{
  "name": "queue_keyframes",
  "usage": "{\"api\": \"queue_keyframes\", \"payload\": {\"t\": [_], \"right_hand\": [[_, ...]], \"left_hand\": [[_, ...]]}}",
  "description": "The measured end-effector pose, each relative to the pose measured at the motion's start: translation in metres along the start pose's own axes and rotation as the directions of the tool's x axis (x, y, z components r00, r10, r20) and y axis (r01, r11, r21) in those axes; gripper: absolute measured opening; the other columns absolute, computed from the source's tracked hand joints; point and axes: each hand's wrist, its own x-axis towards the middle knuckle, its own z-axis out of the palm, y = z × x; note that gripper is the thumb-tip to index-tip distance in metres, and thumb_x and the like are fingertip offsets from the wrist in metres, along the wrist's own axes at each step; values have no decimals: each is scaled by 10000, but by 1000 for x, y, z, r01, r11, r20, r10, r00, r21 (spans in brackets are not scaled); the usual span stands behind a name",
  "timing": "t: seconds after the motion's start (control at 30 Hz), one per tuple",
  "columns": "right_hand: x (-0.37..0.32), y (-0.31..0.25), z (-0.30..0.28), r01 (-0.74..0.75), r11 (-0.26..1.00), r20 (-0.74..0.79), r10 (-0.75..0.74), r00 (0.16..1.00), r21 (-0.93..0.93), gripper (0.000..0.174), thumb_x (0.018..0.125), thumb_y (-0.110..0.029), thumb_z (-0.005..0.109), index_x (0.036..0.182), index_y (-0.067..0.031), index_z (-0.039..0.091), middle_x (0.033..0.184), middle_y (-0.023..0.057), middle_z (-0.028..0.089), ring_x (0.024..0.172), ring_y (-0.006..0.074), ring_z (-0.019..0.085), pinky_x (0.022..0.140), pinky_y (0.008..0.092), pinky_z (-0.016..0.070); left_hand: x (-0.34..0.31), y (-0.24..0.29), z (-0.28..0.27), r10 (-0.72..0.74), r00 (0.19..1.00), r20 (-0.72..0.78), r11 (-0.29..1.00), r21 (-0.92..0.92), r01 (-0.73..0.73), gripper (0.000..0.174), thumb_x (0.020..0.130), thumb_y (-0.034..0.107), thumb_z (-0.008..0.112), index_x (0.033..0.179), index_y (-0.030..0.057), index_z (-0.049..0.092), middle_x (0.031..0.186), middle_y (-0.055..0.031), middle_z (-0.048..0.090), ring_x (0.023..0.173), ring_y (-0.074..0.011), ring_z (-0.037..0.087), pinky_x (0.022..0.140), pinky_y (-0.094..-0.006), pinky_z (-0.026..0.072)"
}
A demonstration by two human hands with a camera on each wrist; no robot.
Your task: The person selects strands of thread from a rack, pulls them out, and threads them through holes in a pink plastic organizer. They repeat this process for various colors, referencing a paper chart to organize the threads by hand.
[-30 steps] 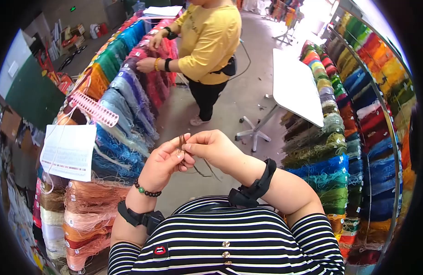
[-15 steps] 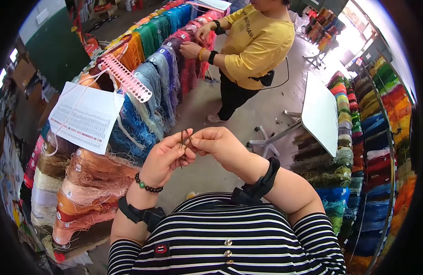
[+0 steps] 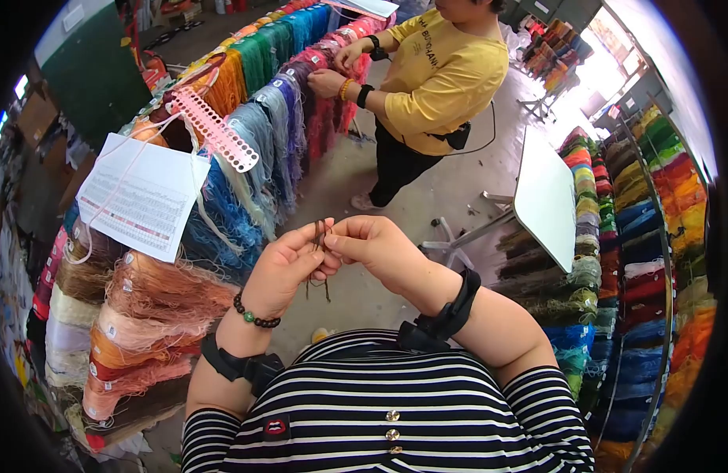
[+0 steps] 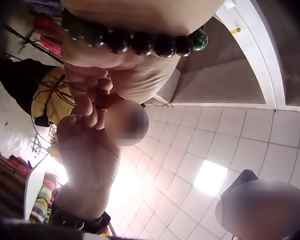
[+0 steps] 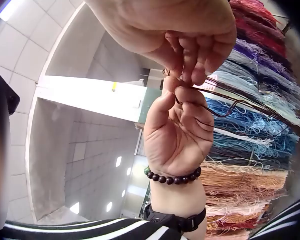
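Note:
Thin dark brown cord (image 5: 232,102) runs between both hands, held up in front of the striped shirt. My left hand (image 3: 289,264) pinches it between thumb and forefinger, with the other fingers curled below. From the right, my right hand (image 3: 372,240) pinches the cord close by, its fingertips right at the left hand's. A small upright loop shows above the fingers in the head view, and two loose ends hang underneath. In the right wrist view several strands trail off to the right. The fingers hide where the strands cross.
Racks of coloured thread skeins (image 3: 163,315) stand to the left and more skeins (image 3: 640,260) to the right. A printed sheet (image 3: 143,197) and a pink punched card (image 3: 214,130) lie over the left rack. Ahead are a person in yellow (image 3: 443,79) and a white table (image 3: 543,197).
The head view has swung left, shifting the surroundings rightward. Both hands stay together on the cord; its loop narrowed since half a second ago, and the loose ends now hang straight down.

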Motion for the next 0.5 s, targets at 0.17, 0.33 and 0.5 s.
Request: {"api": "queue_keyframes", "payload": {"t": [0.17, 0.33, 0.5], "right_hand": [[3, 7, -3, -1, 1000, -29, 1, 1000, 10, 140, 920, -146, 591, 931, -14, 636, 840, 4, 615, 752, 95, 544, 744, 257, 449], [7, 18, -10, 6, 1000, -9, -6, 1000, 13, 130, 942, -136, 552, 940, -22, 615, 876, 8, 622, 775, 102, 557, 767, 263, 455], [5, 12, -6, 1, 999, 1, -1, 1000, 53, 139, 953, -153, 543, 960, -36, 616, 898, 3, 628, 810, 99, 556, 789, 265, 446]], "left_hand": [[2, 0, 1, -7, 1000, 0, 1000, 21, 7, 449, 941, 88, 508, 1368, -11, 417, 928, -53, 665, 809, -84, 624, 717, -195, 492], [6, -3, 1, -33, 999, -19, 999, 15, 33, 446, 937, 81, 505, 1364, -15, 419, 907, -45, 669, 789, -90, 628, 705, -196, 494], [10, -6, -5, -51, 999, -13, 997, -62, 50, 440, 929, 62, 494, 1355, -23, 423, 898, -54, 674, 772, -96, 631, 692, -203, 498]]}}
